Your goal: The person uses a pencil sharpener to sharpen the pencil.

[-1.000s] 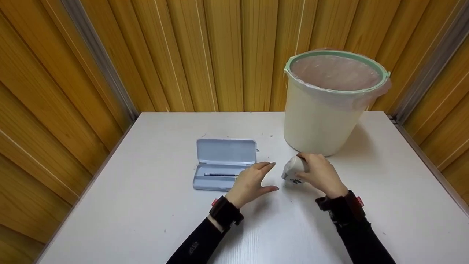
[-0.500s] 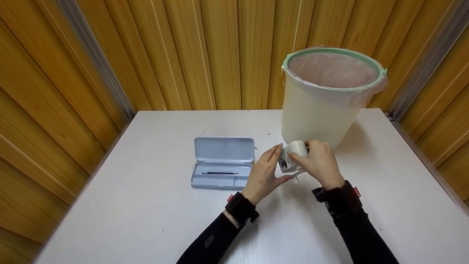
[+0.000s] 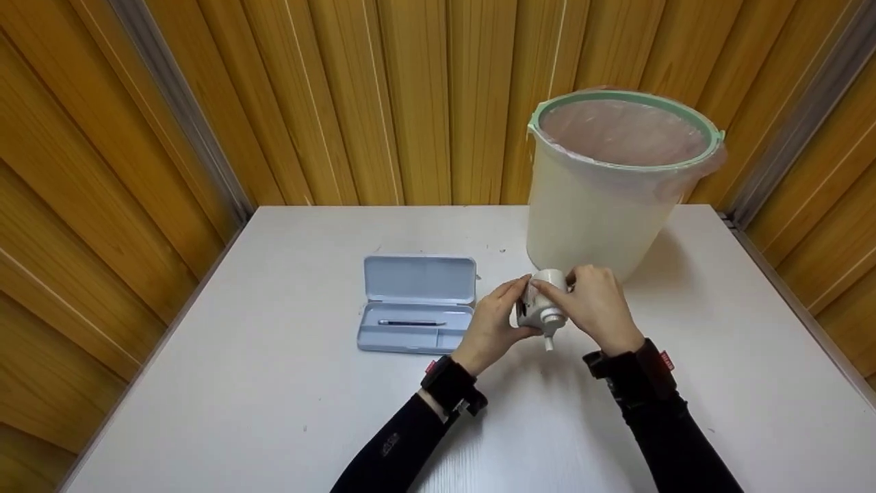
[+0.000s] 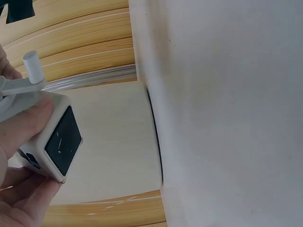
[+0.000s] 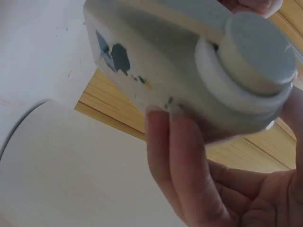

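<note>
A white hand-crank pencil sharpener (image 3: 532,316) is held above the table between both hands. My left hand (image 3: 489,332) grips its base end, with thumb and fingers on opposite sides in the left wrist view. From the right, my right hand (image 3: 603,311) holds the rounded body; its fingertips (image 5: 182,142) press the printed side in the right wrist view. The crank's knob (image 4: 33,66) sticks out past the body, and a dark square pad (image 4: 65,142) covers the base. A light-blue pencil case (image 3: 393,339) lies with its lid up, left of the hands, holding a pencil (image 3: 410,323).
A large cream bucket (image 3: 588,219) with a green rim and a pinkish plastic liner stands at the table's back right, just behind the right hand. Wood-patterned panels (image 3: 410,103) enclose the white table (image 3: 226,356).
The right hand has lifted the sharpener and turned it, its crank coming round toward the person. The left hand has moved right, away from the pencil case, and taken hold of the sharpener.
</note>
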The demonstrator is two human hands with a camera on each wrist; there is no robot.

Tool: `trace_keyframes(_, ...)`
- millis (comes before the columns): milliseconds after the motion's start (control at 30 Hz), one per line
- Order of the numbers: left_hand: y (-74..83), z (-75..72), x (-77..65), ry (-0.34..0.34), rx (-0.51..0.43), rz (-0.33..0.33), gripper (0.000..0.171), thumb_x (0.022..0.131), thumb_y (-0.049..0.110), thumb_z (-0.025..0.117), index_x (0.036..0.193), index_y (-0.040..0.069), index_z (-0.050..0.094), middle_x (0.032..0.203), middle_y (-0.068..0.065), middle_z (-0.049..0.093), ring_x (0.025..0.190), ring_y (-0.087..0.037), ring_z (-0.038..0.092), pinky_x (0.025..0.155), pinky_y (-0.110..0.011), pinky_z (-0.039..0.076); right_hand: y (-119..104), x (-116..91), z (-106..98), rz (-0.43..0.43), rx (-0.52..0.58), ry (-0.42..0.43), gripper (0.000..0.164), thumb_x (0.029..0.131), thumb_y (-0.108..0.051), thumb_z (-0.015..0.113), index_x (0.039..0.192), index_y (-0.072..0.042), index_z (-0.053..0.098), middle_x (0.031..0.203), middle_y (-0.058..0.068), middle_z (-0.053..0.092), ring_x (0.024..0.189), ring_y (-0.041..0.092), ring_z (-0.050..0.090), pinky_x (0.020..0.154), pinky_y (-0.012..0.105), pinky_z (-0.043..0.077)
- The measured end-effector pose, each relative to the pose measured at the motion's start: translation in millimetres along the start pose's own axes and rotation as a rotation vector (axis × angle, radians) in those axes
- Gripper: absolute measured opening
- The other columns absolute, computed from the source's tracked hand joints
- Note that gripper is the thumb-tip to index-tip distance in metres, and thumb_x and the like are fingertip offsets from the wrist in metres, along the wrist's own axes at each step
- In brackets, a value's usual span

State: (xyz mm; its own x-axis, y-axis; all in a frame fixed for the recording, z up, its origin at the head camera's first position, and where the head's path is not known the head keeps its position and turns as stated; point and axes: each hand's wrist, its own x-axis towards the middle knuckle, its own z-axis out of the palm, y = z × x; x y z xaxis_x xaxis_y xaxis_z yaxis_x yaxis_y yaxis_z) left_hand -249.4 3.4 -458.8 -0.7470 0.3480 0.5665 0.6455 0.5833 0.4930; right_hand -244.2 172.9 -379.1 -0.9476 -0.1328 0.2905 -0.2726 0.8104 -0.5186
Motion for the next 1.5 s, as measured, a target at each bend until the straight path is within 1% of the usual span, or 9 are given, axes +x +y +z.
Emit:
trace_keyframes(167, -7.9, -4.5, 4.2, -0.072, -0.225, -0.023, 0.078, 0.07, 0.013, 0.087, 0.138, -0.003, 0.052, 0.134, -0.016, 0.062, 0.12, -0.023, 0.062, 0.101, -0.018, 0.048, 2.3, -2.8, -7.7, -0.072, -0.011, -0.007, 0.032, 0.096, -0.02, 0.059, 0.091, 0.01, 0.07, 0.083, 0.023, 0.071, 0.075, 0.035, 0.067, 0.066, 0.044, 0.052)
trace_keyframes(267, -10.6, -7.7, 5.7, -0.119, -0.361, -0.052, 0.078, 0.07, 0.008, 0.086, 0.139, -0.004, 0.05, 0.135, -0.016, 0.06, 0.124, -0.022, 0.059, 0.101, -0.017, 0.046, 3.5, -5.1, -10.6, -0.149, -0.006, -0.003, 0.02, 0.093, -0.002, 0.058, 0.107, 0.009, 0.065, 0.099, 0.027, 0.071, 0.09, 0.041, 0.068, 0.078, 0.053, 0.055)
trace_keyframes(433, -14.5, -13.1, 6.6, -0.174, -0.492, -0.095, 0.078, 0.071, 0.005, 0.085, 0.141, -0.002, 0.05, 0.136, -0.013, 0.061, 0.127, -0.019, 0.057, 0.102, -0.02, 0.046, 5.9, -7.2, -13.1, -0.322, 0.042, -0.071, 0.056, 0.073, 0.021, 0.068, 0.125, 0.0, 0.059, 0.128, 0.023, 0.061, 0.117, 0.043, 0.059, 0.095, 0.056, 0.051)
trace_keyframes(533, -16.7, -16.2, 6.7, -0.211, -0.579, -0.118, 0.079, 0.071, 0.002, 0.084, 0.142, 0.0, 0.049, 0.139, -0.012, 0.06, 0.13, -0.018, 0.055, 0.103, -0.022, 0.046, 6.3, -7.5, -13.6, -0.413, 0.039, -0.131, 0.066, 0.067, 0.018, 0.078, 0.126, -0.007, 0.06, 0.139, 0.02, 0.055, 0.127, 0.043, 0.053, 0.099, 0.057, 0.049)
trace_keyframes(633, -19.6, -18.7, 6.8, -0.247, -0.637, -0.112, 0.078, 0.071, 0.0, 0.083, 0.142, 0.001, 0.05, 0.141, -0.011, 0.058, 0.132, -0.017, 0.054, 0.105, -0.023, 0.046, 6.9, -7.8, -13.1, -0.5, 0.008, -0.148, 0.065, 0.065, 0.009, 0.084, 0.123, -0.012, 0.064, 0.142, 0.018, 0.053, 0.128, 0.042, 0.052, 0.098, 0.055, 0.05)
trace_keyframes(867, -25.1, -25.0, 7.1, -0.369, -0.622, -0.068, 0.078, 0.072, 0.0, 0.082, 0.143, 0.001, 0.048, 0.147, -0.011, 0.052, 0.133, -0.015, 0.052, 0.104, -0.021, 0.046, 9.2, -7.9, -13.0, -0.645, -0.032, -0.131, 0.06, 0.057, -0.002, 0.091, 0.112, -0.009, 0.067, 0.125, 0.011, 0.064, 0.119, 0.031, 0.059, 0.097, 0.045, 0.053)
trace_keyframes(1100, -27.9, -30.1, 8.6, -0.41, -0.573, -0.052, 0.075, 0.077, -0.001, 0.079, 0.145, 0.003, 0.047, 0.148, -0.009, 0.051, 0.135, -0.013, 0.049, 0.108, -0.021, 0.042, 7.7, -8.0, -14.6, -0.588, -0.05, -0.169, 0.055, 0.062, -0.004, 0.09, 0.11, -0.01, 0.064, 0.108, 0.002, 0.068, 0.099, 0.019, 0.064, 0.087, 0.04, 0.056)
trace_keyframes(1300, -29.7, -32.9, 7.7, -0.419, -0.557, -0.055, 0.072, 0.073, -0.006, 0.081, 0.14, 0.002, 0.053, 0.144, -0.01, 0.055, 0.135, -0.015, 0.05, 0.108, -0.02, 0.042, 4.5, -6.8, -13.1, -0.498, -0.052, -0.112, 0.049, 0.064, -0.008, 0.089, 0.106, -0.005, 0.065, 0.103, 0.007, 0.068, 0.092, 0.025, 0.064, 0.084, 0.046, 0.054)
trace_keyframes(1500, -27.7, -37.3, 8.2, -0.45, -0.505, -0.064, 0.073, 0.074, 0.006, 0.084, 0.14, 0.006, 0.053, 0.144, -0.005, 0.056, 0.135, -0.012, 0.05, 0.109, -0.021, 0.041, 0.5, -6.2, -10.3, -0.38, -0.072, -0.077, 0.046, 0.067, -0.011, 0.088, 0.106, 0.0, 0.066, 0.102, 0.013, 0.068, 0.091, 0.03, 0.064, 0.081, 0.05, 0.054)
